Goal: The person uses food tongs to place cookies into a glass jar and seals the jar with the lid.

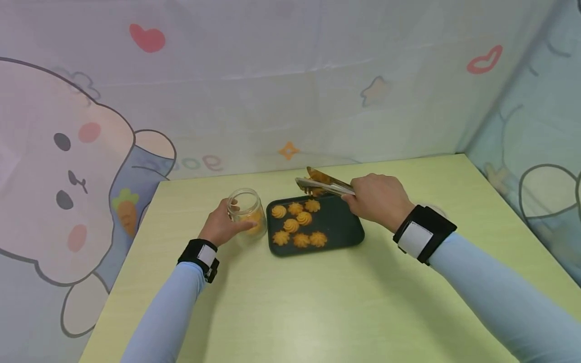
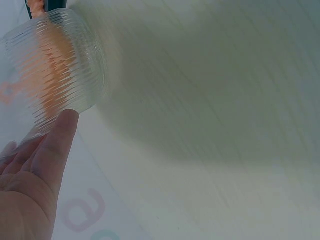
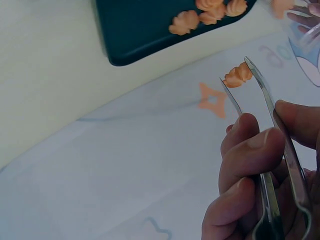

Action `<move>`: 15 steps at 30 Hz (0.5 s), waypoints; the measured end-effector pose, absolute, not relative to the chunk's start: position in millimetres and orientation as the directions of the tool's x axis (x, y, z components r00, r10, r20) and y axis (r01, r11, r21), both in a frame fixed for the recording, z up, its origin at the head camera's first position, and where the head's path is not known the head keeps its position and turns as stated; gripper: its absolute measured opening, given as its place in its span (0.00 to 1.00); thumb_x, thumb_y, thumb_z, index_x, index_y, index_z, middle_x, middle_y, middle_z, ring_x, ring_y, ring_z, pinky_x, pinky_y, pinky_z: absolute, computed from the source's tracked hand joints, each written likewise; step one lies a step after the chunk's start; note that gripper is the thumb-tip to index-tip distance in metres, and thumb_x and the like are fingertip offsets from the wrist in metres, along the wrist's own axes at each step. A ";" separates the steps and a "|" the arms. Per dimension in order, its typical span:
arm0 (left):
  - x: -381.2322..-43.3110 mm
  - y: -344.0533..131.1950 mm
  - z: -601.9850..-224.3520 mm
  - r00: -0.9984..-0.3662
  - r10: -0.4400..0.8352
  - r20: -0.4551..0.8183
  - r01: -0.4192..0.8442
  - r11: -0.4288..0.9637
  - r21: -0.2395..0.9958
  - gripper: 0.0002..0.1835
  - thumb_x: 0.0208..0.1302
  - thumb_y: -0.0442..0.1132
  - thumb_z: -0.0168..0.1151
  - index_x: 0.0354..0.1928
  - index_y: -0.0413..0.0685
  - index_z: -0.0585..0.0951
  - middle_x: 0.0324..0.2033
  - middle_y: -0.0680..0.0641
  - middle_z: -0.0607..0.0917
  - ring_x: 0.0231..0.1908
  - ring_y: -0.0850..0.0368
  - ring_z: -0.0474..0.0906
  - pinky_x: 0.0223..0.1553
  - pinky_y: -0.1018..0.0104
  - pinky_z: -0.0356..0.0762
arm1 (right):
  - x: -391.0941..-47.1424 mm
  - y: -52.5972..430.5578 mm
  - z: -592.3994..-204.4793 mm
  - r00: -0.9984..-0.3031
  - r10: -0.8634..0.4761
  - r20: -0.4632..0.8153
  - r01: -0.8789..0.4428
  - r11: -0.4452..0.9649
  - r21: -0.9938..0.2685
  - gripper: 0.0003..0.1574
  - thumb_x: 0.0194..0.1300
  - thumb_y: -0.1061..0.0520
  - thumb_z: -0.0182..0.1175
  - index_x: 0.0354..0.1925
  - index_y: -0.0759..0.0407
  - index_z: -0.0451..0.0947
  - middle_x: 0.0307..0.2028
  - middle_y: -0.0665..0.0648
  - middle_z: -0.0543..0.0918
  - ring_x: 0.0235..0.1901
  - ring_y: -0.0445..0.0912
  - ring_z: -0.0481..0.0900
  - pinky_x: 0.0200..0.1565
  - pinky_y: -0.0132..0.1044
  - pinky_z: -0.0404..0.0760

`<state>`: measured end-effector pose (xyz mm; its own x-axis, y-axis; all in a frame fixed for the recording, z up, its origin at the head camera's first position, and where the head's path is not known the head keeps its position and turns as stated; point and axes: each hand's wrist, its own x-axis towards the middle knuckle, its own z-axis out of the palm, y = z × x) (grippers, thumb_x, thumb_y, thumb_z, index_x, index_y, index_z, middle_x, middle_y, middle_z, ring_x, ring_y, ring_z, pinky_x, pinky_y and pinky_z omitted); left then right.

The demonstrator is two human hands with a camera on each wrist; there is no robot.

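My left hand (image 1: 222,224) grips a clear glass jar (image 1: 259,209) round its side, thumb toward the front. Yellow-orange cookies show through the ribbed wall of the jar in the left wrist view. In my right hand (image 1: 380,197) are metal tongs (image 1: 335,188), squeezed between thumb and fingers. A swirled cookie (image 3: 238,75) is caught between the tong tips, held above the far edge of a dark green tray (image 1: 340,224). Several piped cookies (image 1: 291,225) lie on the tray's left half, close beside the jar.
A pale tabletop (image 1: 290,302) runs up to a printed cloth backdrop (image 1: 254,91) at the rear. Partly hidden behind my right wrist, a pale round item (image 1: 434,209) rests on the table; its kind cannot be told.
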<state>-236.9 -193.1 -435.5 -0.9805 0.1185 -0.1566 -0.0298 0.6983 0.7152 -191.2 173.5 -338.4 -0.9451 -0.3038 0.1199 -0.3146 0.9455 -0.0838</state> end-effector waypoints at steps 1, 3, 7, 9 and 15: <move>-237.3 -193.4 -435.7 -0.981 0.118 -0.154 -0.028 0.698 0.715 0.51 0.56 0.57 0.76 0.73 0.40 0.61 0.68 0.37 0.74 0.66 0.36 0.72 0.65 0.43 0.72 | -190.7 171.1 -335.6 -0.944 -0.308 0.120 -0.318 0.944 -0.084 0.22 0.73 0.49 0.59 0.22 0.55 0.73 0.13 0.51 0.69 0.15 0.46 0.68 0.18 0.36 0.61; -238.0 -193.8 -436.0 -0.981 0.118 -0.152 -0.027 0.697 0.716 0.51 0.56 0.57 0.76 0.73 0.39 0.61 0.68 0.36 0.74 0.66 0.36 0.72 0.65 0.43 0.72 | -189.9 165.7 -329.5 -0.942 -0.313 0.119 -0.324 0.942 -0.084 0.22 0.74 0.49 0.58 0.22 0.55 0.73 0.13 0.51 0.68 0.15 0.46 0.68 0.18 0.37 0.61; -238.8 -194.6 -436.7 -0.981 0.119 -0.150 -0.028 0.685 0.728 0.51 0.56 0.57 0.76 0.73 0.39 0.61 0.68 0.37 0.74 0.66 0.36 0.71 0.65 0.43 0.71 | -189.5 151.3 -317.8 -0.938 -0.322 0.125 -0.333 0.940 -0.078 0.23 0.75 0.48 0.57 0.22 0.54 0.71 0.14 0.51 0.66 0.15 0.46 0.67 0.19 0.37 0.59; -238.9 -195.0 -437.2 -0.981 0.122 -0.151 -0.029 0.678 0.734 0.51 0.56 0.57 0.76 0.72 0.39 0.62 0.69 0.36 0.74 0.67 0.36 0.71 0.65 0.43 0.71 | -189.0 142.5 -312.6 -0.934 -0.333 0.130 -0.344 0.936 -0.076 0.23 0.75 0.48 0.56 0.23 0.55 0.71 0.14 0.50 0.65 0.15 0.46 0.66 0.20 0.37 0.58; -240.3 -195.6 -441.0 -0.981 0.119 -0.153 -0.032 0.680 0.733 0.50 0.55 0.57 0.77 0.71 0.40 0.63 0.69 0.37 0.74 0.66 0.36 0.72 0.65 0.43 0.72 | -185.0 113.6 -300.8 -0.908 -0.389 0.158 -0.403 0.913 -0.069 0.23 0.75 0.47 0.57 0.23 0.54 0.73 0.13 0.49 0.63 0.15 0.44 0.64 0.20 0.37 0.58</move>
<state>-240.3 -195.6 -441.0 -0.9811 0.1190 -0.1525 -0.0315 0.6796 0.7329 -185.0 113.6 -300.8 -0.9076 -0.3890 0.1581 -0.4031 0.9126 -0.0686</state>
